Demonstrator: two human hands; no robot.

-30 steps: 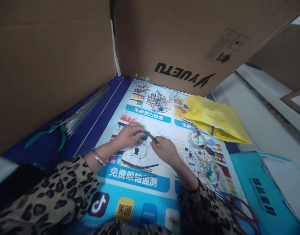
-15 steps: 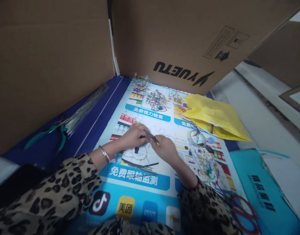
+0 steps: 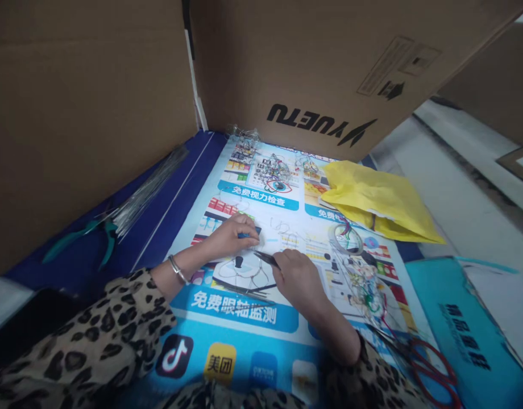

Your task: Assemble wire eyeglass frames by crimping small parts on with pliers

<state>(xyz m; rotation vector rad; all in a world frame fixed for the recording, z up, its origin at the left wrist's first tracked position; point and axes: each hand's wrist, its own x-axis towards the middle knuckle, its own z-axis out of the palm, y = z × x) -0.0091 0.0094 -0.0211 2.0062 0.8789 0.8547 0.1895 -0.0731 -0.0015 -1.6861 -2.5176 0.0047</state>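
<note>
My left hand (image 3: 236, 236) is closed in a pinch over the printed sheet (image 3: 231, 335); what lies between its fingertips is too small to make out. My right hand (image 3: 299, 279) grips a slim dark pointed tool (image 3: 266, 259), like tweezers or small pliers. Its tip points left and sits just below the left fingertips, slightly apart from them. Under the hands, thin bent wires (image 3: 255, 277) and several dark straight strips (image 3: 240, 291) lie on the sheet. More loose wire (image 3: 285, 227) curls beyond the tool.
Teal-handled pliers (image 3: 110, 244) and a bundle of straight wires (image 3: 148, 190) lie left. To the right are a wire coil (image 3: 345, 237), tangled coloured wires (image 3: 372, 298), red-handled scissors (image 3: 434, 369), a yellow pouch (image 3: 381, 199) and a teal packet (image 3: 457, 318). Cardboard walls (image 3: 287, 68) stand behind.
My right hand has drawn down and to the right with the tool, opening a gap from my left hand. The tool's tip has left the left fingertips. My left hand has barely moved.
</note>
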